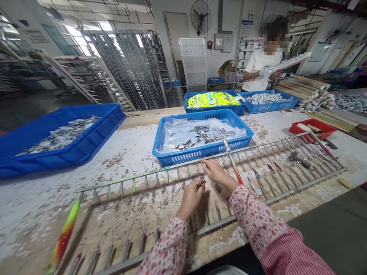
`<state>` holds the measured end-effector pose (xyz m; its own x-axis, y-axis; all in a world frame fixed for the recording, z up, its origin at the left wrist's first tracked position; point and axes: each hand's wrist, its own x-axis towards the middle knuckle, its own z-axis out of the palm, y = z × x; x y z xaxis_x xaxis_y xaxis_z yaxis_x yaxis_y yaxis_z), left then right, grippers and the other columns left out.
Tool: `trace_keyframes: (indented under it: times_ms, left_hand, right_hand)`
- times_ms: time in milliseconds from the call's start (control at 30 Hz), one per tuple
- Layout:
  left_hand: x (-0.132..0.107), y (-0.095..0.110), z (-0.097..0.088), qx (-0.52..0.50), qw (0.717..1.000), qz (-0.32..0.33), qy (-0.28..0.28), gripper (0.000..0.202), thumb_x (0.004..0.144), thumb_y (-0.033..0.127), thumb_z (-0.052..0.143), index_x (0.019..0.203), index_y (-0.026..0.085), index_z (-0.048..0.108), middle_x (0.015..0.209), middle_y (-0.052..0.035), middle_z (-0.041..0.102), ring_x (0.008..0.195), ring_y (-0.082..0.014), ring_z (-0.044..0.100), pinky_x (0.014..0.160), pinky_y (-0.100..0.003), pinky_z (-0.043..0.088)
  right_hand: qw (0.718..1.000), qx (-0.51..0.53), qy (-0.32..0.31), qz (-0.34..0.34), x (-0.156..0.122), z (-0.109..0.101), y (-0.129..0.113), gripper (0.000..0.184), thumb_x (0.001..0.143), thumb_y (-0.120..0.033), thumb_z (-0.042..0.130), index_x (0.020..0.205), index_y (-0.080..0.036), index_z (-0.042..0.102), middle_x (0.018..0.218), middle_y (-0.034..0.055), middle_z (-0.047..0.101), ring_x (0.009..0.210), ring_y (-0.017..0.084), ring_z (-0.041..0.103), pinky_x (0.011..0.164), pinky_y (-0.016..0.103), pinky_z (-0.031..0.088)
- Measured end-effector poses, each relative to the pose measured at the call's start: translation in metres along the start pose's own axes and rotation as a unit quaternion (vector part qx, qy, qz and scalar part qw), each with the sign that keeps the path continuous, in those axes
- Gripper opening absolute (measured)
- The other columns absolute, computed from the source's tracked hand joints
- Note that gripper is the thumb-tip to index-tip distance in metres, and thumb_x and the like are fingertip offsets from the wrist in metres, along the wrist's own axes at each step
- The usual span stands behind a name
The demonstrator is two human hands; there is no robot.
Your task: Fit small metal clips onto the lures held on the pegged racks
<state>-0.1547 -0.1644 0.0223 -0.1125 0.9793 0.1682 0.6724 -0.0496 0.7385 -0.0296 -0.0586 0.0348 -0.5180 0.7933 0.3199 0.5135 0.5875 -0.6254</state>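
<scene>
A long metal rack (137,176) with rows of short pegs lies across the table below me. My left hand (190,199) is closed in a pinch over the rack's middle, with a small dark, shiny piece (200,185) at its fingertips; its exact kind is too small to tell. Just above and to the right, my right hand (215,172) reaches to the rack's far rail, its fingers stretched and slightly apart near a peg. On the rack's right section hang several dark, glossy fish-shaped pieces (277,166), and a darker cluster (299,159) lies there too.
Beyond the rack stands a blue basket (203,149) lined with plastic, holding dark shiny pieces. A larger blue tub (97,147) is at left. Behind are a basket of yellow packets (213,100) and one of pale pieces (265,98). A red tray (327,133) sits right; a co-worker (262,68) holds a strip.
</scene>
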Motion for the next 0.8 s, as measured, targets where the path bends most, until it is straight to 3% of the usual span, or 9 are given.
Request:
trace_keyframes:
  times_ms: [167,333,500,667,800]
  left_hand:
    - [0.005,-0.001,0.005,0.003,1.0,-0.015,0.026,0.029,0.078,0.019,0.047,0.096,0.016,0.069,0.098,-0.0071,0.072,0.086,-0.0207,0.065,0.076,-0.029,0.045]
    - [0.004,0.003,0.007,0.005,1.0,-0.012,0.019,0.024,0.077,0.015,0.048,0.09,0.016,0.068,0.09,-0.006,0.072,0.081,-0.0194,0.065,0.075,-0.028,0.045]
    - [-0.002,0.006,0.01,0.03,0.999,0.038,-0.019,0.019,0.077,0.011,0.046,0.076,0.017,0.064,0.083,-0.0057,0.07,0.081,-0.0185,0.063,0.074,-0.027,0.043]
    - [0.0,0.006,0.011,0.002,1.0,-0.03,0.001,0.019,0.077,0.012,0.046,0.08,0.016,0.064,0.08,-0.0043,0.069,0.077,-0.0181,0.061,0.071,-0.027,0.041]
    - [0.001,0.011,0.01,-0.006,1.0,-0.013,-0.001,0.017,0.077,0.017,0.046,0.076,0.016,0.063,0.075,-0.0035,0.067,0.072,-0.0183,0.06,0.068,-0.027,0.04]
  right_hand:
    - [0.998,0.037,-0.02,0.038,0.009,0.006,0.009,0.02,0.079,-0.008,0.054,0.088,-0.016,0.07,0.088,0.0047,0.072,0.082,0.017,0.064,0.079,0.026,0.045]
    - [0.994,0.101,-0.005,0.05,0.006,0.004,0.012,0.019,0.076,-0.008,0.058,0.086,-0.017,0.071,0.081,0.002,0.072,0.075,0.015,0.064,0.07,0.023,0.046]
    - [0.995,0.087,0.014,0.04,0.003,0.003,0.01,0.02,0.076,-0.009,0.058,0.085,-0.018,0.073,0.084,0.0031,0.073,0.08,0.017,0.065,0.077,0.025,0.046]
    - [0.991,0.121,0.004,0.061,-0.002,-0.002,0.008,0.021,0.077,-0.01,0.057,0.089,-0.017,0.072,0.08,0.0029,0.072,0.075,0.016,0.064,0.073,0.024,0.046]
    - [0.989,0.13,-0.001,0.076,-0.001,-0.003,0.005,0.021,0.077,-0.011,0.056,0.089,-0.016,0.072,0.077,0.0021,0.072,0.071,0.015,0.064,0.071,0.024,0.047]
